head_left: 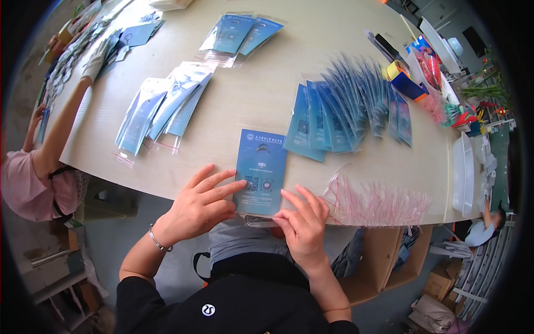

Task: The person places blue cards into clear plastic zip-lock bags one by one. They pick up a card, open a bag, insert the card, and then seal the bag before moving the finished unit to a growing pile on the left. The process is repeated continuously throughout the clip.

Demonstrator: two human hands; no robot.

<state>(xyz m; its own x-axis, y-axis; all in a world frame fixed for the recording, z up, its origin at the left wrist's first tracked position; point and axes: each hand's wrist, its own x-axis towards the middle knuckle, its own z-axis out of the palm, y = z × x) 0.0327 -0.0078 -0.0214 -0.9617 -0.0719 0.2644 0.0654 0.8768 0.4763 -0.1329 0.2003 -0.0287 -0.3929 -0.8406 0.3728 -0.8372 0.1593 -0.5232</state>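
A blue printed card with a slot near its top lies upright in front of me at the table's near edge, with clear plastic showing along its bottom. My left hand has its fingers spread, the tips resting on the card's left side. At the lower right corner, my right hand is closed with thumb and fingers on the card's edge. Right of it lies a row of clear plastic sleeves with pinkish-red edges. Beyond them, many blue cards are fanned out in overlapping rows.
More sleeved cards lie at left and far centre. At the right edge are a tape dispenser and a white tray. A co-worker's gloved hand reaches among cards at far left. Open cardboard boxes stand below the table.
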